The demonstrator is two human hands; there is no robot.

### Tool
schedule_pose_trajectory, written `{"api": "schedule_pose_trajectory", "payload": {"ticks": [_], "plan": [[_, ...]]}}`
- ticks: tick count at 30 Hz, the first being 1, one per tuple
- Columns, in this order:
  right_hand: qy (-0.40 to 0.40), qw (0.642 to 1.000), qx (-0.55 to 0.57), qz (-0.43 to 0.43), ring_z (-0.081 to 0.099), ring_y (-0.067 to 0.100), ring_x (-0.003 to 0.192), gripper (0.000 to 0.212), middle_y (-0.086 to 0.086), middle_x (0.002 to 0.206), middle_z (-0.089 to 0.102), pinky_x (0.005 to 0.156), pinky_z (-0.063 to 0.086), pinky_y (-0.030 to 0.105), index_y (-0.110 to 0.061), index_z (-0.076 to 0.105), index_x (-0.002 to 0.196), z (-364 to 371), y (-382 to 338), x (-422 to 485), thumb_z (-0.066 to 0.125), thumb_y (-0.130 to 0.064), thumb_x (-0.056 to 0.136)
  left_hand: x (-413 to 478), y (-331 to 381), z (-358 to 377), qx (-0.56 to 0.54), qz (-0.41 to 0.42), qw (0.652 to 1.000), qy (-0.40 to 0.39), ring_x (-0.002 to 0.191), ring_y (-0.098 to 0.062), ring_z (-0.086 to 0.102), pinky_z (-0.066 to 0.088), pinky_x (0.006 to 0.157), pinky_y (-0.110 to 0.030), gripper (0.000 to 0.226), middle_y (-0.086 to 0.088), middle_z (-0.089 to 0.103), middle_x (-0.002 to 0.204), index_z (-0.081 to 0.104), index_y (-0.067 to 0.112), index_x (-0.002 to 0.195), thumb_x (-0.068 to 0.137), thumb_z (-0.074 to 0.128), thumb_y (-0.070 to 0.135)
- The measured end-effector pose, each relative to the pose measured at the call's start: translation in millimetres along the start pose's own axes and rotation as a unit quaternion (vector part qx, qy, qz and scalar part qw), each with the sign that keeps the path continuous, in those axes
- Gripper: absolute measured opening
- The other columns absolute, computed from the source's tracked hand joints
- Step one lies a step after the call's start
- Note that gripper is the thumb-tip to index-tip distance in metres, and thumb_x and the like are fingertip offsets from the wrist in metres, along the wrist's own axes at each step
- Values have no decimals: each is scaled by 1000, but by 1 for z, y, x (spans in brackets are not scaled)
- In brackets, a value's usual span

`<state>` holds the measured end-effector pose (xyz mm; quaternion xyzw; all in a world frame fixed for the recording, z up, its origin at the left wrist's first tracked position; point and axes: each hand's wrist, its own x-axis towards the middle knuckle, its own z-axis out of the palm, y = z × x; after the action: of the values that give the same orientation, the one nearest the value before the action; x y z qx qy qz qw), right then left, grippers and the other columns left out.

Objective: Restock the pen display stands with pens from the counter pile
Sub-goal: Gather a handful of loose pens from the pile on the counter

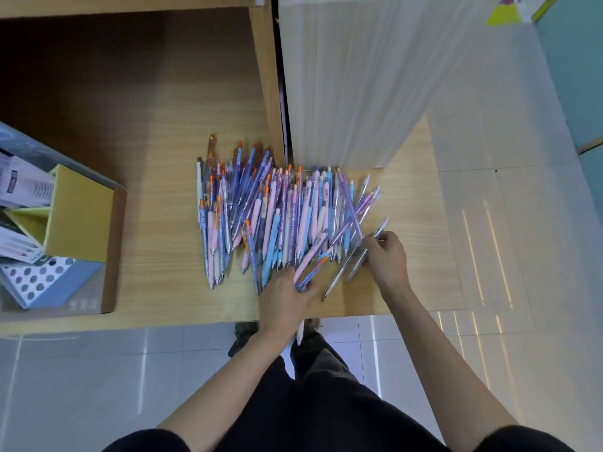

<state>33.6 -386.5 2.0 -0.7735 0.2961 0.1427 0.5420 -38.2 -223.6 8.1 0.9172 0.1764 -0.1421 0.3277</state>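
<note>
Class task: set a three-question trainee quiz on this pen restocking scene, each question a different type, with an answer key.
1. True or false: the right hand pinches clear pens beside the pen pile.
2. The display stands are: A) to the pile's left B) to the pile's right C) on top of the pile.
3. Which hand has its grip on the pink pen?
Key: 1 true; 2 A; 3 the left hand.

The counter is matt, light wood-grain laminate. The pens look like smooth plastic. The floor tiles shine glossy.
</note>
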Motion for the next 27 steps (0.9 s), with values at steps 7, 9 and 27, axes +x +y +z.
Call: {"api": "schedule_pose_trajectory", "payload": {"ticks": [7, 9, 27], "plan": [[51, 998, -8, -39, 47, 19, 66, 24, 1, 77, 50, 54, 35, 28, -16, 51, 86, -4, -15, 15, 41, -35, 98, 19, 12, -40, -237, 51, 969, -55, 48, -1, 46, 36, 46, -11, 13, 3, 48, 66, 54, 16, 87, 98, 47, 16], [58, 996, -64, -34, 55, 25, 78, 42, 9, 94, 54, 63, 44, 33, -10, 53, 98, 1, -29, 27, 47, -51, 93, 33, 20, -53, -294, 23, 955, -41, 53, 5, 56, 44, 51, -9, 16, 8, 60, 71, 56, 11, 93, 100, 42, 14], [-22, 996, -84, -19, 44, 17, 47, 31, 0, 48, 44, 45, 36, 23, -13, 46, 56, 12, -48, 65, 60, -19, 84, 71, 26, -80, -434, -47, 896, -83, 49, -12, 52, 48, 52, -25, 2, 9, 57, 53, 60, 16, 91, 92, 62, 15]]}}
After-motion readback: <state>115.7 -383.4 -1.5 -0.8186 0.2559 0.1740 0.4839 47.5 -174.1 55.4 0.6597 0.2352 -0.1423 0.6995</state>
